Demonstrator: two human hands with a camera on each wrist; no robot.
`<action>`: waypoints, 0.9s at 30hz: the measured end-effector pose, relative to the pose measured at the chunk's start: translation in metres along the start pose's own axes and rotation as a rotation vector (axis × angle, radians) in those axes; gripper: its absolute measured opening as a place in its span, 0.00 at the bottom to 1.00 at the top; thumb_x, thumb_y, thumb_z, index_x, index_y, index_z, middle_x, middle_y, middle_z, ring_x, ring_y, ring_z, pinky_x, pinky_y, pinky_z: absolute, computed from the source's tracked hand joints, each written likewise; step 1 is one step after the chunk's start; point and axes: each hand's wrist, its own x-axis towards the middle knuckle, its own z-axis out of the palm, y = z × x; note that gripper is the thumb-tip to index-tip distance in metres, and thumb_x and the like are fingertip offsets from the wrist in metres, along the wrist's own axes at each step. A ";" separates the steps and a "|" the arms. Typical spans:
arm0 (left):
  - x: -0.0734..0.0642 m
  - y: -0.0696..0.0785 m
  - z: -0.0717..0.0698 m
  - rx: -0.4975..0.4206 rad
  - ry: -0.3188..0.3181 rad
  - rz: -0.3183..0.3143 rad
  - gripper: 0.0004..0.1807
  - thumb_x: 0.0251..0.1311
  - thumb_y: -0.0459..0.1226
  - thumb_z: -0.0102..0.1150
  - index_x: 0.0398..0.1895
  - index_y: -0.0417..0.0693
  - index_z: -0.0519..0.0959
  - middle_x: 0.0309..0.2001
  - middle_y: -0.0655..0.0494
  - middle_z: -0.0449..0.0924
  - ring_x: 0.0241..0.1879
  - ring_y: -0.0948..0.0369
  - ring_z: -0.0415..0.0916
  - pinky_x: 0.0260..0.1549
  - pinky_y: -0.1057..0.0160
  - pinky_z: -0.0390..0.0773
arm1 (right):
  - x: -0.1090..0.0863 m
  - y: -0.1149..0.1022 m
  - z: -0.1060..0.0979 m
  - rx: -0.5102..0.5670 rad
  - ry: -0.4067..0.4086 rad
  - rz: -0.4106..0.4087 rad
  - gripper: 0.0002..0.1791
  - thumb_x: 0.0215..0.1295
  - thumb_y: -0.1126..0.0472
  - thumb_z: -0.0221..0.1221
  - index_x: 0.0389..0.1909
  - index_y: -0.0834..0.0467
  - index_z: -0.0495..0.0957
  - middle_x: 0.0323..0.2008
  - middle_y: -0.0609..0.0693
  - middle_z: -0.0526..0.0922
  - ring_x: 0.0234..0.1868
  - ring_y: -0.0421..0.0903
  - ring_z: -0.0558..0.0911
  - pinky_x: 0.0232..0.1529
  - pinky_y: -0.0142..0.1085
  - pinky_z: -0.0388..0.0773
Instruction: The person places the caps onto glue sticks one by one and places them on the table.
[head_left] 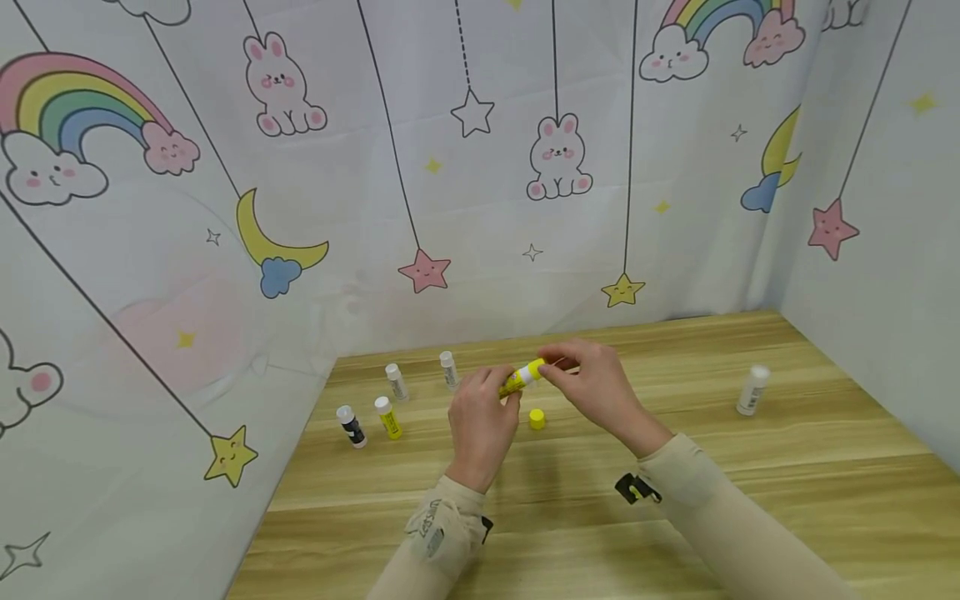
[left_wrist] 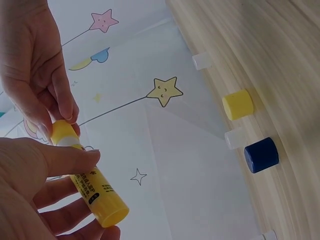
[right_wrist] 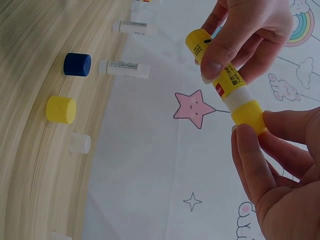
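Observation:
A yellow glue stick point(head_left: 521, 377) is held up above the table, tilted, between both hands. My left hand point(head_left: 483, 417) grips its printed yellow body point(left_wrist: 92, 190), the thumb lying across it. With thumb and fingers my right hand point(head_left: 596, 387) pinches the yellow end piece point(right_wrist: 248, 117). A white band point(right_wrist: 237, 99) shows between that piece and the body. Below on the table stands a loose yellow cap point(head_left: 537, 418). Both wrist views also show a dark blue cap point(left_wrist: 261, 155) and a small whitish cap point(right_wrist: 80, 143) near it.
At the left of the wooden table point(head_left: 360, 517) stand a yellow glue stick point(head_left: 388, 418), a dark-labelled one point(head_left: 351, 427) and two white ones point(head_left: 396, 382). Another white stick point(head_left: 753, 390) stands at the right. A printed curtain point(head_left: 480, 217) closes off the back and sides.

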 end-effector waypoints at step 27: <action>0.001 0.004 0.000 0.048 0.001 0.022 0.17 0.49 0.34 0.79 0.44 0.48 0.86 0.40 0.54 0.85 0.39 0.55 0.82 0.39 0.55 0.83 | -0.002 -0.001 0.000 0.010 -0.002 0.002 0.11 0.65 0.60 0.68 0.48 0.55 0.87 0.41 0.46 0.86 0.37 0.45 0.85 0.33 0.38 0.83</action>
